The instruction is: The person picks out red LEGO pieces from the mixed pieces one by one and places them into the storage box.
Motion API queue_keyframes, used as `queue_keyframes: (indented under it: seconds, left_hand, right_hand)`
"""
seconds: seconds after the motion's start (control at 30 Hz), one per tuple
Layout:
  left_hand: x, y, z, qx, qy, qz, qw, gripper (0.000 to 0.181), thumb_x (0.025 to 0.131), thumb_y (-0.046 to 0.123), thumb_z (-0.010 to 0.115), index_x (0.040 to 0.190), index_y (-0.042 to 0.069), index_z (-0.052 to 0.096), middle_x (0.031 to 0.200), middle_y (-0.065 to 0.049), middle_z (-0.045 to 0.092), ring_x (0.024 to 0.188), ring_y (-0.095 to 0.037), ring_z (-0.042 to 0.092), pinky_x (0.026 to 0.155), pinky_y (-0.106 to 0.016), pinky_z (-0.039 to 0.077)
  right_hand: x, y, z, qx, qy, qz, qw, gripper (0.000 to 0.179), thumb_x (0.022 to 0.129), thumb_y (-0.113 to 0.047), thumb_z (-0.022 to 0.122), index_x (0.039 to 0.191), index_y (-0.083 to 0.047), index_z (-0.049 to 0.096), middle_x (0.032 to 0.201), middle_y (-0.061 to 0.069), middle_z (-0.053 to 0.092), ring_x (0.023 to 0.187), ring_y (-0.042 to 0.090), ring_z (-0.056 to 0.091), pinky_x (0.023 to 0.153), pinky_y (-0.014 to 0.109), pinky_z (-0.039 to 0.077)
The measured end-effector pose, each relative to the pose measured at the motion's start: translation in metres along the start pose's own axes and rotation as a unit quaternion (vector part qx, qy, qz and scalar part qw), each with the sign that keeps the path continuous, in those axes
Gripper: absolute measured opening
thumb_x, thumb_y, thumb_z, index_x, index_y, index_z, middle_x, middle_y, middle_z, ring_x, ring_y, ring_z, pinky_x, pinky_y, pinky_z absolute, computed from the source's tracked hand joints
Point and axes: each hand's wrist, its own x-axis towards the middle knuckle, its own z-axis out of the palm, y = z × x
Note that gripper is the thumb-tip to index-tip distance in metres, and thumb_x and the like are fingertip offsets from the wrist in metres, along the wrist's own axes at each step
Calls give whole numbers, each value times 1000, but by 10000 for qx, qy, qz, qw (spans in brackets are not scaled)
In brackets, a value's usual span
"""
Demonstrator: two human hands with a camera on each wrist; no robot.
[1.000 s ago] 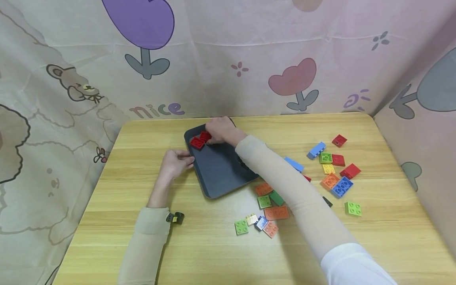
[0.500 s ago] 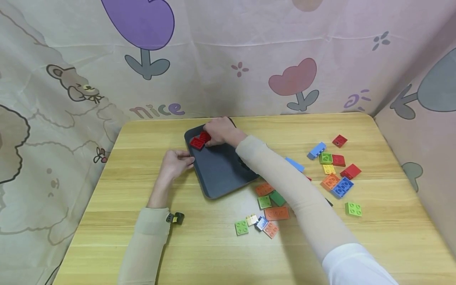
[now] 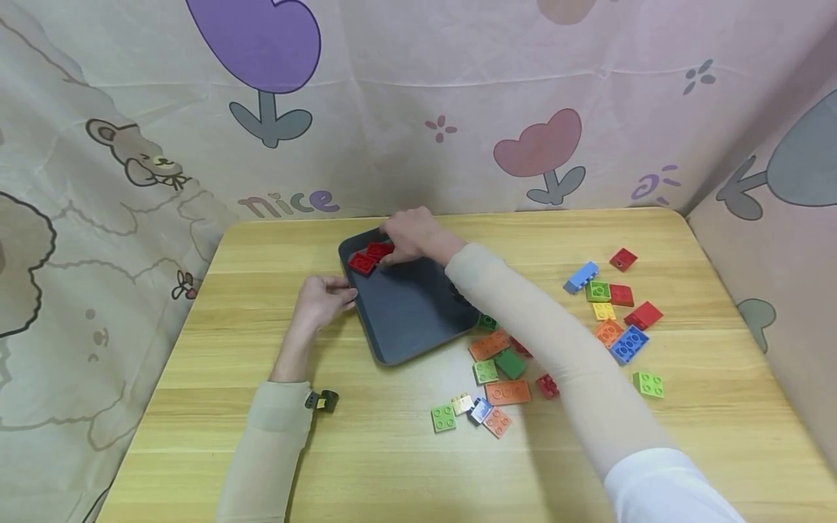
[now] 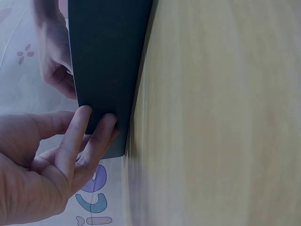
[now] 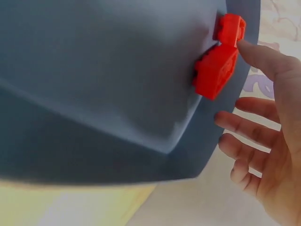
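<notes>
Right hand [image 3: 421, 236] farther right, beside red bricks [image 3: 362, 263]

In the head view, far right corner of the dark tray [image 3: 413, 314] hidden behind the right hand [image 3: 415, 234]

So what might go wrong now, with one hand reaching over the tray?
The right hand is right by the red bricks in the tray, so it might nudge them. The right sleeve reaches across the loose bricks and could sweep some aside. And the left hand touches the tray's side; a push might slide it into them.
</notes>
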Motion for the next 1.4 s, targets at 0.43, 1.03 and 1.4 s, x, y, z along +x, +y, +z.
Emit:
queue_keyframes:
  seconds: [0.43,1.03,1.4]
  left_hand:
    - [-1,-1,2,-44,11,81,10000,42,103,2,65,140,-15,57,136,-35,64,90,-9,73,80,-14,65]
    - [0,-1,2,-66,61,141,9999,44,102,1,65,141,-16,56,137,-38,63,90,-10,73,78,-13,65]
    - [0,-1,2,-7,61,118,9999,43,103,3,65,141,-16,57,136,-37,63,88,-8,73,78,-13,65]
  right_hand:
    - [-24,23,-8,87,318,-208,9992,64,91,-65,70,139,-22,69,129,2,76,115,26,71,92,48,65]
    - [-72,56,-12,183,479,-102,9986,72,89,-68,72,143,-22,66,127,3,77,114,25,72,81,46,64]
    - [-104,81,-11,420,391,287,9979,72,87,-71,70,142,-23,67,121,2,80,109,30,75,71,45,61]
